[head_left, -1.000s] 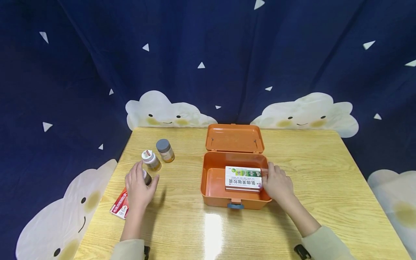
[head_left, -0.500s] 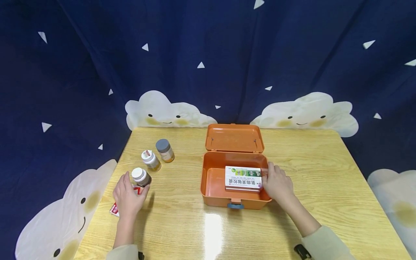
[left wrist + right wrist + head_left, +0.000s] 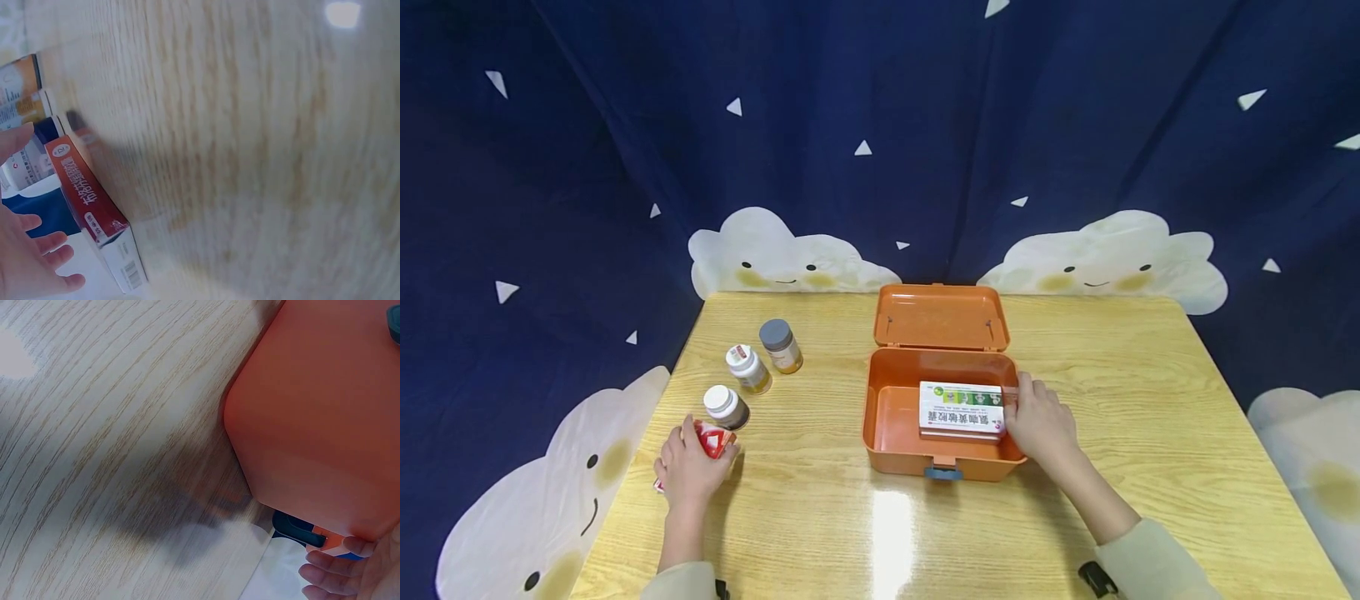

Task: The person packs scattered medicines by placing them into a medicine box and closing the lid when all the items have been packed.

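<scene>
Red carton (image 3: 715, 439) | partly under left hand (image 3: 691, 468), fingers spread, unheld | right hand (image 3: 1042, 419) grips orange case (image 3: 895, 462) by its rim

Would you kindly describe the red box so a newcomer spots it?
On the table, left of the orange case, three bottles stand in a row. Past its near end, partly covered by the left hand, is the red box, flat-sided where its neighbours are round.

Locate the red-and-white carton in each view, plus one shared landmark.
Head: red-and-white carton lower left, partly covered by the left hand.
Left wrist: lower left, red face and white end showing.
Right wrist: not in it.
Shared landmark: wooden tabletop, in all three.
</scene>
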Motion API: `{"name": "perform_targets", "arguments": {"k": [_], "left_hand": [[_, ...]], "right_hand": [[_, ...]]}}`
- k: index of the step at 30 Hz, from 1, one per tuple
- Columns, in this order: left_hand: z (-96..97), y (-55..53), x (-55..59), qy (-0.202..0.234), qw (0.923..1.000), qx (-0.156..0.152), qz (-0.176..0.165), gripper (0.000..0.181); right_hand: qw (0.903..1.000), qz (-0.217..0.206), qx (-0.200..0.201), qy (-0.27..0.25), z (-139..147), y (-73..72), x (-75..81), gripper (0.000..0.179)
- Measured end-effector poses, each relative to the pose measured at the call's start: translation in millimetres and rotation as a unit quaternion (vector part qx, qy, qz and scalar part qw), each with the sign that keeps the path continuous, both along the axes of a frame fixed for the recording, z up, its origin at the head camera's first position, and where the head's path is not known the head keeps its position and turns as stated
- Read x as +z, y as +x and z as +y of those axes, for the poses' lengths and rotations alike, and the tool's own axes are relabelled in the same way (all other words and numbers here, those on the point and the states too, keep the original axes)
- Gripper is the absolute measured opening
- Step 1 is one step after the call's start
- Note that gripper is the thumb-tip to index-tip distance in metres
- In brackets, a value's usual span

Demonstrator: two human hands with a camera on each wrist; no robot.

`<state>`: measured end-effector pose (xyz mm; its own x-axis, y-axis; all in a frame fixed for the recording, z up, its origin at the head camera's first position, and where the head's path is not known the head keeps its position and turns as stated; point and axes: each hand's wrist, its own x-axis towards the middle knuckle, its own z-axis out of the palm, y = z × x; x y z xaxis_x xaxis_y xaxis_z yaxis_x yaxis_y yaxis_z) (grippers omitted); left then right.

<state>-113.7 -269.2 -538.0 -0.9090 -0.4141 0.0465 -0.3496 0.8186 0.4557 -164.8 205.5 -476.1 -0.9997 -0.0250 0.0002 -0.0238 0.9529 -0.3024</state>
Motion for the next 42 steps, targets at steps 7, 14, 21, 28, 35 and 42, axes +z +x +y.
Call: {"name": "perform_targets", "arguments": {"k": [7, 14, 21, 28, 35, 42], "left_hand": [[-4.9, 1.1, -1.1, 0.006, 0.9992, 0.017, -0.036, 0.089], [-9.9, 2.9, -4.3, 0.000, 0.9982, 0.024, -0.056, 0.087], [-13.2, 4.1, -4.2, 0.005, 0.9973, 0.027, -0.068, 0.088], [-16.5, 5.1, -7.9, 0.007, 0.9963, 0.026, -0.081, 0.086], [-17.5, 5.7, -10.2, 0.005, 0.9967, 0.022, -0.078, 0.082], [-17.6, 6.2, -10.8, 0.005, 0.9976, 0.024, -0.064, 0.080]], "right_hand": [[1.0000, 0.001, 0.001, -0.001, 0, -0.7, 0.7, 0.044], [1.0000, 0.006, 0.002, 0.000, 0, -0.7, 0.8, 0.042], [1.0000, 0.001, 0.000, -0.002, 0, 0.0, 1.3, 0.043], [1.0000, 0.000, 0.002, -0.003, 0, 0.0, 1.3, 0.042], [1.0000, 0.001, 0.002, -0.003, 0, -0.2, 0.8, 0.040], [1.0000, -0.001, 0.002, -0.003, 0, -0.1, 1.1, 0.039]]}}
